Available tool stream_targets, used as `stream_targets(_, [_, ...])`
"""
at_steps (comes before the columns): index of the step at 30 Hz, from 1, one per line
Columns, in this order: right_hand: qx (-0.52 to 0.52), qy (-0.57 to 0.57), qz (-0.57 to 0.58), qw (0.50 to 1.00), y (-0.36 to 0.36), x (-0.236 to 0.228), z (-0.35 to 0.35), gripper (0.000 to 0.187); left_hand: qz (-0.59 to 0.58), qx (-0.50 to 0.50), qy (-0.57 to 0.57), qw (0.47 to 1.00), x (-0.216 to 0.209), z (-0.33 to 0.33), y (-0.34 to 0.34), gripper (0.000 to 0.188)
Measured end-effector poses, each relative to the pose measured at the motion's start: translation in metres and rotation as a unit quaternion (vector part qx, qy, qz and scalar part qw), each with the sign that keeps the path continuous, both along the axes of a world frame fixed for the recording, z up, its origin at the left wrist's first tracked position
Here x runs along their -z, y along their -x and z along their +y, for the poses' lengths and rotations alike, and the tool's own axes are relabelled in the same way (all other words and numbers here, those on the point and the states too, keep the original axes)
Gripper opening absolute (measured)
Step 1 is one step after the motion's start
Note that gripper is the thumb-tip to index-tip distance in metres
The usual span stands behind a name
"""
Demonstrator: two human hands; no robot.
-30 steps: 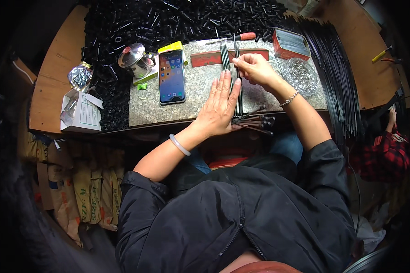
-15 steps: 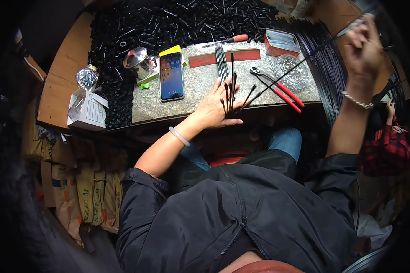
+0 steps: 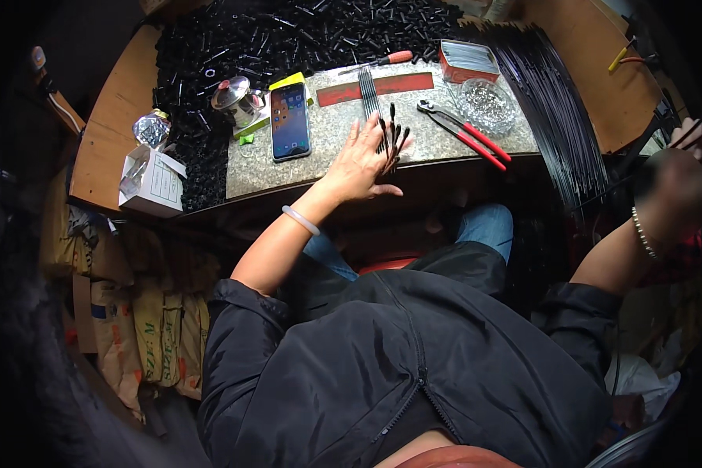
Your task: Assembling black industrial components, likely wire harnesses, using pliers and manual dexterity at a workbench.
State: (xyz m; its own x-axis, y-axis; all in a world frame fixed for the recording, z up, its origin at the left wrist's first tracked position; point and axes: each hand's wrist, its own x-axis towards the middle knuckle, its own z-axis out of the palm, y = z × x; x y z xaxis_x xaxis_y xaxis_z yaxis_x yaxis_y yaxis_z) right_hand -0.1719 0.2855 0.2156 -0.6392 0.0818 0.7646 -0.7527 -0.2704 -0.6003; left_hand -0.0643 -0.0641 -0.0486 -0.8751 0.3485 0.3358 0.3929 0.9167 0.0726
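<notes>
Right hand (image 3: 682, 171) lower — one phone (image 3: 290, 122)

The brown wooden table (image 3: 105, 132) flanks the left grip (image 3: 359, 162) on both sides; to the grip's lower left stand dimly lit sacks (image 3: 150, 335)

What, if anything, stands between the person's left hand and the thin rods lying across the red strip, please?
Nothing visible does: the left hand already lies over the lower part of the rods. The red-handled pliers lie apart, to the right.
</notes>
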Motion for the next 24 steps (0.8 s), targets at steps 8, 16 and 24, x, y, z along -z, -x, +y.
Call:
stream_targets(8, [-0.002, -0.032, 0.035, 0.999, -0.031, 0.1, 0.0, 0.011, -0.103, -0.1, -0.263, 0.954, -0.044, 0.044, -0.11, 0.053])
stream_targets(16, [-0.234, -0.282, 0.16, 0.917, -0.123, 0.116, -0.106, 0.017, -0.064, 0.127, -0.573, 0.807, -0.113, 0.104, -0.122, 0.092])
stream_targets(24, [-0.159, -0.298, 0.119, 0.934, -0.096, 0.147, -0.096, 0.01, 0.14, 0.019, -0.631, 0.763, -0.118, 0.086, -0.145, 0.049])
